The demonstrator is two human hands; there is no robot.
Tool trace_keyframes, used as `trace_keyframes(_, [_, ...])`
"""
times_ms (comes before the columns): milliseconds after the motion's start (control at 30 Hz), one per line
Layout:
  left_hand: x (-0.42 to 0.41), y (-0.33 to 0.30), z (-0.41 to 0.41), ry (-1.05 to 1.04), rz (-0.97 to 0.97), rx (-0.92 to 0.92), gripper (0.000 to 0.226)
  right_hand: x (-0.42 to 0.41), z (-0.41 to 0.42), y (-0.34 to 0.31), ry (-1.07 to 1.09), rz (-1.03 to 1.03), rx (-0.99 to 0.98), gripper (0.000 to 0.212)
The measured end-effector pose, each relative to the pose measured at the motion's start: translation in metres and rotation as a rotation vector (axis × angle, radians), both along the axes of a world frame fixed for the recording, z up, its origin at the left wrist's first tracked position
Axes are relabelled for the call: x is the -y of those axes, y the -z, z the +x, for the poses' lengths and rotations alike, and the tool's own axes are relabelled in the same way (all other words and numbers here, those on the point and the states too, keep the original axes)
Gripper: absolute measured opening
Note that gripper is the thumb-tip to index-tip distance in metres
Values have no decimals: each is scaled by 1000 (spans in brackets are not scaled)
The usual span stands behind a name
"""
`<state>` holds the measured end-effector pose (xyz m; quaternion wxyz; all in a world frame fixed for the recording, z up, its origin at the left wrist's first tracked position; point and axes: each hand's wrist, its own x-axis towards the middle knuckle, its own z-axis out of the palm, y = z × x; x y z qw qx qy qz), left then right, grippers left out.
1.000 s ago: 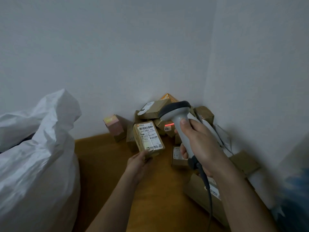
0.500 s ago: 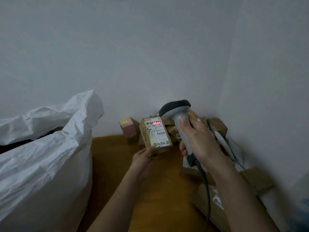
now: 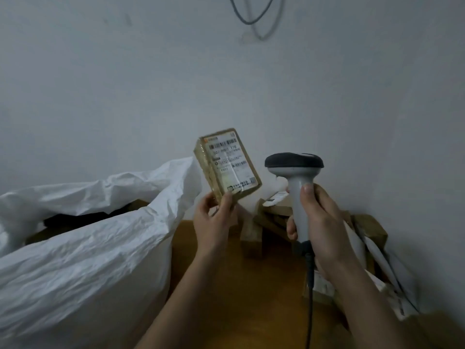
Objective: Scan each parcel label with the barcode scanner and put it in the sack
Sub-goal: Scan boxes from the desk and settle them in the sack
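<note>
My left hand (image 3: 214, 217) pinches the lower end of a small brown parcel (image 3: 227, 163), held up in the air with its white barcode label facing me. It hangs just right of the open mouth of the big white sack (image 3: 83, 245), which fills the left side. My right hand (image 3: 319, 222) grips the grey handle of the barcode scanner (image 3: 295, 172), upright to the right of the parcel, its dark head level with the label's lower half. No red scan light shows on the label.
A heap of brown cardboard parcels (image 3: 274, 215) lies in the wall corner behind my hands, with white mailers (image 3: 377, 255) to the right. The wooden floor (image 3: 239, 285) shows between my arms. The scanner's cable (image 3: 309, 298) hangs down. A grey wire (image 3: 254, 18) loops on the wall.
My left hand has lifted the parcel up and leftward, toward the sack's mouth. The red scan line that lay on the label is gone. The view has swung left, showing more sack.
</note>
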<state>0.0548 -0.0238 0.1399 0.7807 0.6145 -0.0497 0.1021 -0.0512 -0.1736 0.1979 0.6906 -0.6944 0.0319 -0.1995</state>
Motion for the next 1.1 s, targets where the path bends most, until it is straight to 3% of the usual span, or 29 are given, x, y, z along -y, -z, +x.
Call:
trace_keyframes(167, [-30, -53, 12, -340, -338, 44, 44, -12, 8, 4, -32, 22, 29, 27])
trace_keyframes(300, [-53, -61, 29, -432, -605, -33, 52, -21, 14, 10, -78, 27, 0, 28])
trace_keyframes(433, [-72, -64, 40, -501, -699, -133, 55, -23, 20, 15, -104, 2, -35, 29])
trace_keyframes(600, [-68, -50, 41, -471, -398, -180, 72, -19, 28, 23, -89, 1, -62, 30])
trace_keyframes(800, [-25, -14, 34, -435, 2, 34, 27, 2, 39, 39, 6, -18, -93, 29])
trace_keyframes(900, [1, 9, 33, -367, 146, 92, 16, 20, 44, 51, 69, -6, -136, 24])
trace_keyframes(1100, [42, 68, 55, -163, 440, -31, 11, 54, 59, 82, 171, 38, -230, 30])
